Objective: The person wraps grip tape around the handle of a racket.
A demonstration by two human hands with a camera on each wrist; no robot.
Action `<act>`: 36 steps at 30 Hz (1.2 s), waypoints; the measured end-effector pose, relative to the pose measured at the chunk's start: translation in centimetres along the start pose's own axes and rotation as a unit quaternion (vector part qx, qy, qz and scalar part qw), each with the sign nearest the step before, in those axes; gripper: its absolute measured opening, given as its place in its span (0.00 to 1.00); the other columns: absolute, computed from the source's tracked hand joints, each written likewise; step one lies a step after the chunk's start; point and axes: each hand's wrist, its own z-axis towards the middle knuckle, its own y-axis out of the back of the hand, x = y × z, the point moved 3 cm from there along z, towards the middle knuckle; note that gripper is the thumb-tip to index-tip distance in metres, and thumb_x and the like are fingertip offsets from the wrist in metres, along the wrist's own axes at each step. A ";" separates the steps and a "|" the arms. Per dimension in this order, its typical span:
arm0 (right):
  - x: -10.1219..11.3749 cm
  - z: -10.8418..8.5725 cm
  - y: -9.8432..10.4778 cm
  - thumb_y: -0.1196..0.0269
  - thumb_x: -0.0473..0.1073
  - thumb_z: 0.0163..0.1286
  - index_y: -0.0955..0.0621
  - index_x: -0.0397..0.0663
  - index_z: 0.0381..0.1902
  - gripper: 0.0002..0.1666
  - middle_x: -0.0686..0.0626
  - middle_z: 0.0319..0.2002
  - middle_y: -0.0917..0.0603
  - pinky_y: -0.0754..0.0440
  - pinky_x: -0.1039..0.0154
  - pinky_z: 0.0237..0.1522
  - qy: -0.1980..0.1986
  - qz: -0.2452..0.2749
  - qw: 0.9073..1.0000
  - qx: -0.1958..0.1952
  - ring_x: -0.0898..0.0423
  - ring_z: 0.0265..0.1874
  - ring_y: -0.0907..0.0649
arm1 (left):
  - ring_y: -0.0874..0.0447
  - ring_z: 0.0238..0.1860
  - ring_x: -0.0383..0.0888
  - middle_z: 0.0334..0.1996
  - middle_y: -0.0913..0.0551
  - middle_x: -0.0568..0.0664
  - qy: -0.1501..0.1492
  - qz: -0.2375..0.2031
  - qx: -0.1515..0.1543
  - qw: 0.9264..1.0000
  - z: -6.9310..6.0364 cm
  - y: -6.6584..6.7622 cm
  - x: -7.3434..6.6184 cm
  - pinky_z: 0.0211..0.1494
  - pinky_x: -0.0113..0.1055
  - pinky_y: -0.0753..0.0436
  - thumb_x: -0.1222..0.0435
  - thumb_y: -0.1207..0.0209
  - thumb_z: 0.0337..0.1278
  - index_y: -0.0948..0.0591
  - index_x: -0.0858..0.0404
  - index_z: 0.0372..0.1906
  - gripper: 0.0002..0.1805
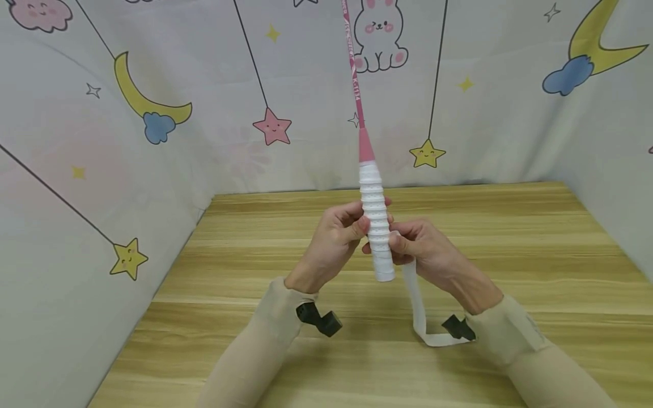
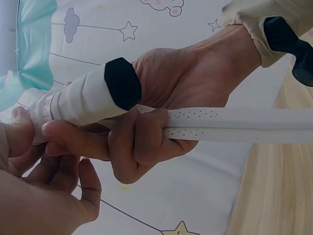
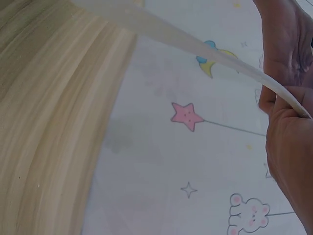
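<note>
A badminton racket with a pink shaft (image 1: 355,79) stands nearly upright, its handle (image 1: 377,221) wound in ridged white grip tape. My left hand (image 1: 329,246) holds the handle from the left, thumb on the front and fingers partly hidden behind. From the right, my right hand (image 1: 433,255) pinches the loose perforated white tape (image 2: 239,125) beside the handle's lower half. That strip (image 1: 417,300) hangs from its fingers and bends toward the right wrist. A black end cap (image 2: 123,84) shows at the handle's bottom in the left wrist view. The racket head is out of view.
Beneath both hands lies a wood-grain table (image 1: 245,243). Pale cloth walls (image 1: 316,158) printed with stars, moons and a rabbit enclose its back and sides. Black wrist cameras (image 1: 318,320) sit on both sleeves. Pale green cloth (image 2: 34,44) appears in the left wrist view.
</note>
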 end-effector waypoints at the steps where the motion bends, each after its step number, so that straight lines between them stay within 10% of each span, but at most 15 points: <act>1: 0.0 0.0 0.0 0.34 0.56 0.80 0.07 0.61 0.54 0.15 0.57 0.48 0.05 0.20 0.71 0.43 0.005 0.002 1.000 0.004 0.65 0.41 0.17 | 0.12 0.54 0.34 0.51 0.11 0.36 0.001 0.000 0.002 1.000 0.0 0.0 0.0 0.67 0.30 0.18 0.39 0.32 0.52 0.33 0.89 0.72 0.62; 10: 0.3 -0.2 0.1 0.32 0.47 0.80 0.06 0.61 0.51 0.10 0.56 0.45 0.04 0.14 0.68 0.49 0.060 -0.012 0.998 -0.021 0.63 0.48 0.10 | 0.13 0.57 0.35 0.52 0.11 0.34 -0.006 0.013 0.020 1.000 0.2 0.0 0.2 0.68 0.31 0.18 0.40 0.32 0.57 0.32 0.87 0.73 0.58; 18: 1.1 -0.5 -0.1 0.32 0.40 0.80 0.06 0.64 0.50 0.13 0.57 0.47 0.04 0.12 0.67 0.58 0.073 -0.051 0.993 -0.072 0.61 0.52 0.08 | 0.16 0.51 0.34 0.63 0.21 0.80 -0.026 0.125 -0.058 0.990 -0.1 0.5 0.2 0.55 0.28 0.16 0.27 0.33 0.48 0.25 0.81 0.71 0.64; 26: 1.5 -0.8 -0.5 0.33 0.35 0.80 0.07 0.67 0.49 0.17 0.59 0.45 0.04 0.12 0.67 0.58 0.078 -0.094 0.984 -0.130 0.62 0.52 0.07 | 0.15 0.47 0.36 0.59 0.16 0.75 -0.035 0.151 -0.115 0.981 -0.3 0.4 -0.5 0.54 0.28 0.15 0.72 0.38 0.77 0.19 0.79 0.65 0.19; 36: 1.3 -0.7 -0.9 0.29 0.37 0.76 0.07 0.69 0.46 0.15 0.65 0.40 0.06 0.14 0.72 0.49 0.077 -0.127 0.969 -0.199 0.69 0.43 0.11 | 0.15 0.40 0.36 0.46 0.10 0.63 -0.037 0.231 -0.173 0.957 0.2 -0.5 -0.9 0.47 0.27 0.15 0.70 0.23 0.61 0.13 0.71 0.59 0.22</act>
